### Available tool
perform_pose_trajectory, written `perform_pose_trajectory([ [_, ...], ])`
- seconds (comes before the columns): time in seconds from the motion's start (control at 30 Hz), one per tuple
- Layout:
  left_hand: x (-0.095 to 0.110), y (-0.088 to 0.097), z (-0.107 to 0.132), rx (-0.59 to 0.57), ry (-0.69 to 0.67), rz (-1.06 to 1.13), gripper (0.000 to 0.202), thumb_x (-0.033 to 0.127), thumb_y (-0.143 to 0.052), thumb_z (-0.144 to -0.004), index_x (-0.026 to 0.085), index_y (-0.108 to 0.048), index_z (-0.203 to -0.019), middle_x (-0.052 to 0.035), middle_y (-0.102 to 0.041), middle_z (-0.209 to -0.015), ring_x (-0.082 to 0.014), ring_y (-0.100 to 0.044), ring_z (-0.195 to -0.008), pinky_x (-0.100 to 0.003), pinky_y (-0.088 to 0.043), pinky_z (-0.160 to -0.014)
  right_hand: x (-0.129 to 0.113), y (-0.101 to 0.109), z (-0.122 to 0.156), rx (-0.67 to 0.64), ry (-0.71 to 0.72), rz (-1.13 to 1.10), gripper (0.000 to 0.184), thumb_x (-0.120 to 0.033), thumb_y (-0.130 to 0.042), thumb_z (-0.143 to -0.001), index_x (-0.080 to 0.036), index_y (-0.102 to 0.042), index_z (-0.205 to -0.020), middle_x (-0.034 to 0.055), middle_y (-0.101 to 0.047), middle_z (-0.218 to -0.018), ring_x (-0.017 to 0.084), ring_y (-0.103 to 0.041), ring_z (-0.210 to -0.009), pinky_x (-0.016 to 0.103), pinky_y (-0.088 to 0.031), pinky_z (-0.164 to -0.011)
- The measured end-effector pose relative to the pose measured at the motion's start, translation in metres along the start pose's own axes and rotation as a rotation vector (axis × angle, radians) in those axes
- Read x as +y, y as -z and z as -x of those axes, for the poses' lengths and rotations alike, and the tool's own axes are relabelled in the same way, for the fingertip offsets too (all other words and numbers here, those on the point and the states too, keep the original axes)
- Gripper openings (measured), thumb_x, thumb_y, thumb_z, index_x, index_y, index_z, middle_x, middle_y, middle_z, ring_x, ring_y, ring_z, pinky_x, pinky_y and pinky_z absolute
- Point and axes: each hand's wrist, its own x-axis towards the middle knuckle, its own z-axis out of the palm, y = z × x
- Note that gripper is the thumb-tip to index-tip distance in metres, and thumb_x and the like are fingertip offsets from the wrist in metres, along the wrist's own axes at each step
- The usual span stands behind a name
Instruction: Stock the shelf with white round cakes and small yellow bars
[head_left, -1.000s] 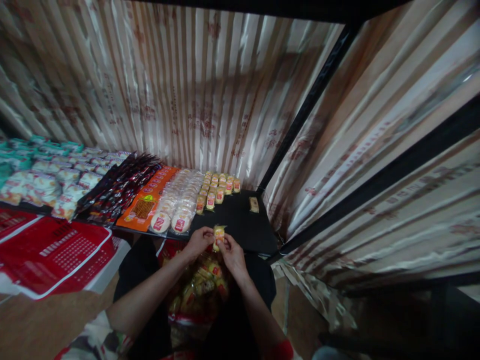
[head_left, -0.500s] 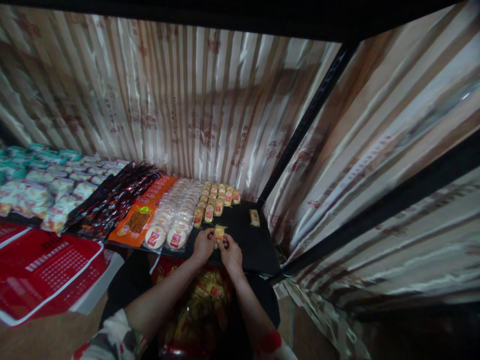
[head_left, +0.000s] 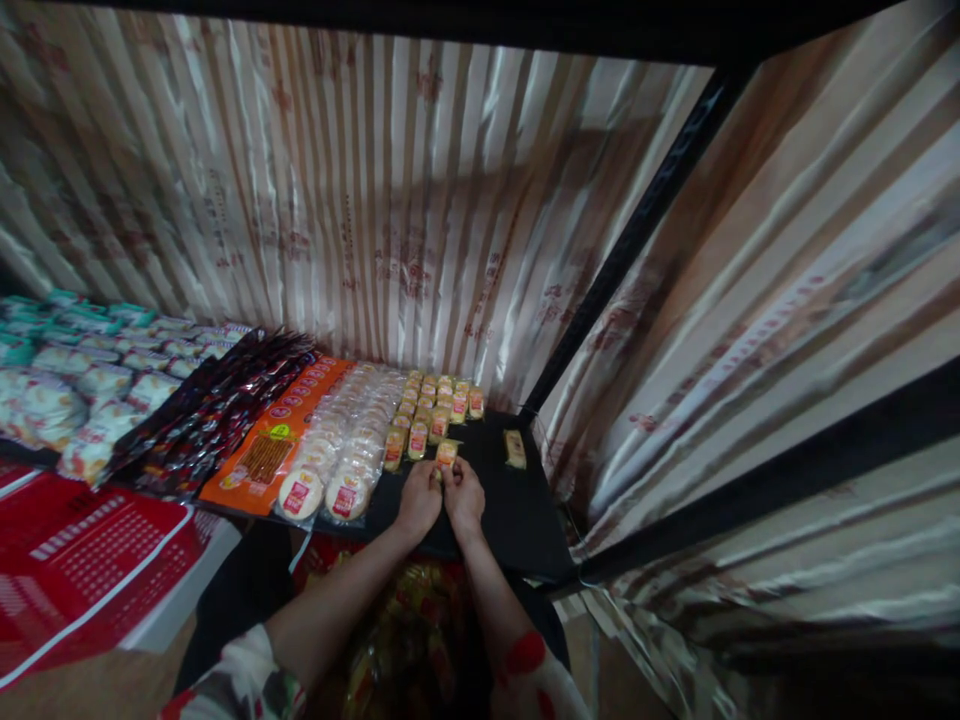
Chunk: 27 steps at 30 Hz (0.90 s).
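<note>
The small yellow packet (head_left: pixel 447 454) was wrapped in shiny plastic film, like the round cakes (head_left: pixel 330 480) and the dark packets (head_left: pixel 202 410). The shelf (head_left: pixel 517 510) under them looked matt black and smooth. The striped sheeting (head_left: pixel 375 200) behind looked glossy and creased like satin or foil, and the red basket (head_left: pixel 90 550) looked like perforated plastic.

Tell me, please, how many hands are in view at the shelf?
2. The left hand and the right hand sit side by side over the black shelf, together holding one yellow packet. No other hands show.
</note>
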Motion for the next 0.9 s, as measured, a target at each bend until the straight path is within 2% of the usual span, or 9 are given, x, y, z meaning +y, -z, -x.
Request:
perform_pose_trajectory([
  [0.1,0.001,-0.002,-0.003,-0.007,-0.023,0.010,0.040,0.004,-0.039,-0.073,0.015,-0.061,-0.105,-0.0080,-0.058,-0.120,-0.0157,-0.051,-0.115,-0.031,-0.035,-0.105,-0.002,-0.005,-0.009,0.002,0.001,0.004,0.035,-0.034,-0.044,-0.082,-0.017,-0.061,-0.107,0.0059,-0.065,-0.090,0.014,-0.058,-0.067,0.023,-0.042,-0.063],
  [0.2,0.000,-0.003,-0.006,-0.031,-0.013,0.016,0.041,0.009,-0.038,-0.077,0.016,-0.059,-0.112,-0.0068,-0.055,-0.127,-0.0164,-0.046,-0.121,-0.033,-0.031,-0.108,-0.004,-0.009,-0.017,-0.004,0.011,-0.012,0.036,-0.034,-0.042,-0.083,-0.017,-0.061,-0.108,0.0063,-0.065,-0.090,0.014,-0.058,-0.069,0.023,-0.042,-0.065],
  [0.3,0.000,-0.003,-0.008,-0.068,-0.021,-0.015,0.043,0.013,-0.036,-0.080,0.013,-0.055,-0.119,-0.0085,-0.052,-0.131,-0.0165,-0.043,-0.125,-0.032,-0.029,-0.109,-0.004,-0.011,-0.023,-0.012,0.020,-0.026,0.038,-0.036,-0.041,-0.083,-0.017,-0.060,-0.109,0.0065,-0.064,-0.091,0.014,-0.058,-0.069,0.023,-0.042,-0.065],
  [0.43,0.005,0.000,-0.008,-0.098,-0.021,-0.087,0.046,0.018,-0.033,-0.083,0.007,-0.051,-0.124,-0.0123,-0.050,-0.132,-0.0176,-0.042,-0.125,-0.031,-0.028,-0.109,-0.005,-0.014,-0.029,-0.040,0.020,-0.037,0.039,-0.036,-0.042,-0.083,-0.015,-0.060,-0.110,0.0078,-0.063,-0.092,0.014,-0.058,-0.070,0.023,-0.042,-0.063],
  [0.67,0.010,0.005,-0.005,-0.105,-0.054,-0.109,0.046,0.022,-0.032,-0.084,0.013,-0.050,-0.126,-0.0083,-0.047,-0.135,-0.0166,-0.039,-0.128,-0.033,-0.027,-0.110,-0.007,-0.017,-0.035,-0.074,0.015,-0.033,0.038,-0.031,-0.042,-0.082,-0.016,-0.060,-0.112,0.0081,-0.062,-0.093,0.014,-0.058,-0.070,0.023,-0.043,-0.063],
  [0.9,0.007,0.007,-0.007,-0.100,-0.032,-0.081,0.045,0.022,-0.033,-0.084,0.011,-0.052,-0.123,-0.0105,-0.050,-0.133,-0.0186,-0.043,-0.125,-0.034,-0.029,-0.109,-0.003,-0.023,-0.029,0.000,0.034,-0.205,0.041,-0.029,-0.046,-0.077,-0.015,-0.060,-0.113,0.0089,-0.062,-0.094,0.016,-0.060,-0.072,0.026,-0.047,-0.067],
])
